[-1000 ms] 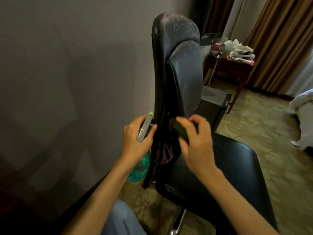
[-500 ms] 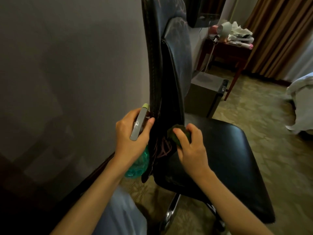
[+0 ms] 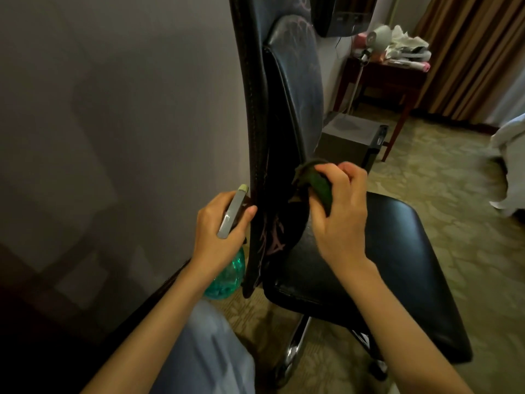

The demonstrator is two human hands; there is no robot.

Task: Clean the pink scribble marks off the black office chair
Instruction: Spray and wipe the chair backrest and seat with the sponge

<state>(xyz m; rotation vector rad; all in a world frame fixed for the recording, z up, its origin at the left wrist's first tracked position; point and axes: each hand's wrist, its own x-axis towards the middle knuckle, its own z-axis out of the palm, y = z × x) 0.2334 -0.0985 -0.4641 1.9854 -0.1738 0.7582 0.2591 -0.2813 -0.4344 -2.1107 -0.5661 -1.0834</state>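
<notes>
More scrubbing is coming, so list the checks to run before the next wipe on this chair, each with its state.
1. Green cloth gripped in right hand: ok.
2. Spray bottle held in left hand: ok.
3. Pink marks low on the chair gone: not ok, lines show.
4. Upper backrest clean: not ok, faint pink shows.
5. Cloth damp enough: cannot tell.

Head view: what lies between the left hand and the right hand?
The lower edge of the chair backrest, bearing pink scribble marks, stands between them in the head view. The left hand grips a spray bottle; the right hand holds a green cloth.
</notes>
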